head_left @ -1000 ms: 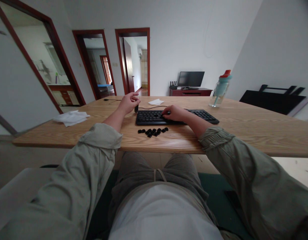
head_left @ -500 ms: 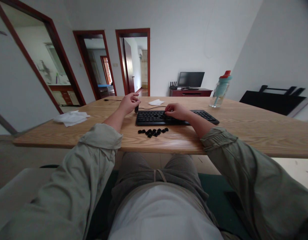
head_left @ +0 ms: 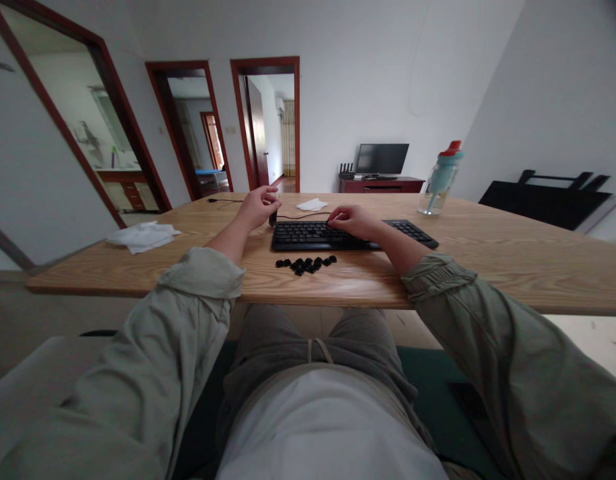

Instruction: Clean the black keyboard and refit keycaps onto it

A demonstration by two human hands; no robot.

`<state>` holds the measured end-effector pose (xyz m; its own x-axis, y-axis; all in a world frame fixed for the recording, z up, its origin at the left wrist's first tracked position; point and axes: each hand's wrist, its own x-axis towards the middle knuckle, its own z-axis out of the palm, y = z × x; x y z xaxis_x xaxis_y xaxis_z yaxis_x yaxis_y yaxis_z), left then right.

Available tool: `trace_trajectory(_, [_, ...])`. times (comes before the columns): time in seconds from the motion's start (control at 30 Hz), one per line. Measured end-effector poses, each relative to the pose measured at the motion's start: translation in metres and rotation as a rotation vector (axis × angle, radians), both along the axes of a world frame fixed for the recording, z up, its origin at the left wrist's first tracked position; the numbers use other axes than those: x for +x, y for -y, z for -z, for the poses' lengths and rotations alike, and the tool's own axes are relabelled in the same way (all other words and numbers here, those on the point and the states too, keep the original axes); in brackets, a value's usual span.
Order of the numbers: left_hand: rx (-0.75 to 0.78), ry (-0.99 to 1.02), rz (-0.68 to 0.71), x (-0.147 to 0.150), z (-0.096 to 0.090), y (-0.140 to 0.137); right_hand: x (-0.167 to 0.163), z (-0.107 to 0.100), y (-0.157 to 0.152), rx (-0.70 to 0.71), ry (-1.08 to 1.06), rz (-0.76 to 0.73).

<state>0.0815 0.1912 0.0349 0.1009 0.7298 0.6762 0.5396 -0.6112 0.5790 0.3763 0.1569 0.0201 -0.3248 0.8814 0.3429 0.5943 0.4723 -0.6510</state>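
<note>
A black keyboard (head_left: 303, 232) lies lengthwise on the wooden table in front of me. My left hand (head_left: 259, 205) is at its left end, fingers curled at the top of a small dark upright object (head_left: 273, 219). Most of that object is hidden, so its kind does not show. Over the keyboard's middle, my right hand (head_left: 355, 221) has thumb and fingertips pinched together against the keys. Whatever is between those fingertips is too small to make out. Several loose black keycaps (head_left: 308, 265) lie in a cluster on the near side of the keyboard.
White tissues (head_left: 144, 236) lie at the table's left, and another white tissue (head_left: 313, 205) is behind the keyboard. A clear water bottle (head_left: 441, 181) with a red and teal top stands at the back right. A thin cable runs behind the keyboard. The table's front edge (head_left: 328, 300) is close to me.
My right hand has shifted very slightly to the left over the keys. The left hand, keyboard and loose keycaps look unmoved.
</note>
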Motion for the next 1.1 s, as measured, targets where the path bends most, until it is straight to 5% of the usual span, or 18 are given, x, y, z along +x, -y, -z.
trace_trajectory(1.1, [0.012,-0.008,-0.006,-0.0002,0.0007,0.0009,-0.0014,0.004,-0.0019,0.017,0.216,-0.008])
